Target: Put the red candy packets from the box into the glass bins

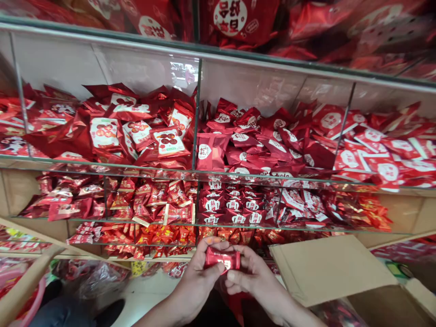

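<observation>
A small red wrapped candy packet (223, 259) with white print is held between my two hands, low in the middle of the head view. My left hand (200, 268) grips its left end, thumb on the front. The right end is pinched by my right hand (250, 272), its thumb near the lower edge. Just beyond my hands, dark red packets with white labels (233, 205) stand in stacked rows in a glass-divided compartment. Foil-wrapped red sweets (163, 195) fill the compartment to their left.
Glass shelves (102, 165) with upright dividers hold many red snack packets (170, 141). An open cardboard box (327, 268) stands at lower right. A pink tub (40, 290) is at lower left, near clear plastic bags (102, 279) on the floor.
</observation>
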{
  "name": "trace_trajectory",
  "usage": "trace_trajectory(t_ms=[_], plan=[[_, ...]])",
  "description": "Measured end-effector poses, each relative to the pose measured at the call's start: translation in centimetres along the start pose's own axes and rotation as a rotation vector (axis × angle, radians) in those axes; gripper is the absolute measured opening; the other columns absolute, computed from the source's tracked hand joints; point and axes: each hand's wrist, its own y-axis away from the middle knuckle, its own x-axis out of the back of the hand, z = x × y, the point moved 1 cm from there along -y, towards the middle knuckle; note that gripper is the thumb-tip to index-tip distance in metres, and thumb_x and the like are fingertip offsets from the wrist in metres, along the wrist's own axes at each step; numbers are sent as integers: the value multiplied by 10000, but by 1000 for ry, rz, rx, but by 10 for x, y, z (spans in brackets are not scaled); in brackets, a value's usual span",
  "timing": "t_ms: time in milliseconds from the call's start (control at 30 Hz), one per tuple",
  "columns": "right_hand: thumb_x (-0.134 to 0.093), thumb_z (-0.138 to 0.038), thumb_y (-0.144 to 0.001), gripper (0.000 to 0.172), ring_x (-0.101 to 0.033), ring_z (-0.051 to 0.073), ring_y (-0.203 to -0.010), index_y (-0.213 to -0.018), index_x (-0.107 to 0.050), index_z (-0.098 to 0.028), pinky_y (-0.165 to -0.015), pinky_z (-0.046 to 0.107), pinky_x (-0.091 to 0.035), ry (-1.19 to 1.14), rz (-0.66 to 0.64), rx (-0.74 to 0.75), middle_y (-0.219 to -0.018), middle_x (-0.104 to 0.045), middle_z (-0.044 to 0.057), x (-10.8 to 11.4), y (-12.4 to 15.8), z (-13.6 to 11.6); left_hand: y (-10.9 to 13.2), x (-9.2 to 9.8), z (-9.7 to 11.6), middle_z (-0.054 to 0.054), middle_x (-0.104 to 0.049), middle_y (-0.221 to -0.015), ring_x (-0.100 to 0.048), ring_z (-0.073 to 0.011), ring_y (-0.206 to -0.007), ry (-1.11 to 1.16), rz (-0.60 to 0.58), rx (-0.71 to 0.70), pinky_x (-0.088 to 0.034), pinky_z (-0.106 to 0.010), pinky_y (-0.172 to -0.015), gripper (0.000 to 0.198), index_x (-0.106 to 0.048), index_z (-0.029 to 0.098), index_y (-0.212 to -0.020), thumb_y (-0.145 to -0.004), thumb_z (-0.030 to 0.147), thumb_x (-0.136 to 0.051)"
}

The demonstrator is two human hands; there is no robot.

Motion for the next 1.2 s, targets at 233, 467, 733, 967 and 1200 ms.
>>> trace_trajectory(t_ms=[233, 467, 733, 967, 1200], plan=[[-716, -333, -678, 343, -499, 67, -531, -882, -510, -149, -507, 204, -432, -54, 42, 144, -668, -572, -31, 10, 2, 8, -11, 2, -4, -54, -613, -1016, -583, -170, -881, -370, -91, 37, -417, -324, -810, 368, -489, 216, -1046, -719, 218, -658], [-582, -306, -787, 183, -565, 131, -603, -880, -508, -168, -564, 257, -486, 351, 275, 325, -708, -598, 19, 28, 10, 9, -13, -10, -4, -40, -598, -1062, -552, -166, -986, -343, -16, 29, -391, -309, -879, 365, -508, 231, -1054, -723, 231, -660], [-397, -54, -827, 346, -539, 231, -936, -1110, -547, -186, -791, 387, -495, 1269, 214, 903, -1024, -600, 103, 10, 22, 0, -14, -28, 3, -41, -642, -959, -600, -147, -906, 174, -27, 233, -399, -310, -872, 555, -385, 232, -1207, -717, 96, -607], [-546, -338, -808, 363, -577, 213, -870, -1131, -471, -191, -747, 352, -504, 362, 417, 407, -990, -561, 95, 30, 13, -7, -22, -18, 0, -10, -599, -1009, -573, -121, -881, -75, -233, 189, -397, -331, -897, 421, -432, 270, -1162, -783, 158, -578], [-593, -293, -772, 330, -560, 184, -927, -1080, -501, -218, -808, 307, -458, 314, 268, 371, -1011, -595, 50, 42, 16, -13, -31, -22, 3, -40, -614, -988, -585, -156, -858, -745, -432, 10, -462, -306, -762, 266, -426, 243, -1102, -839, 225, -462]])
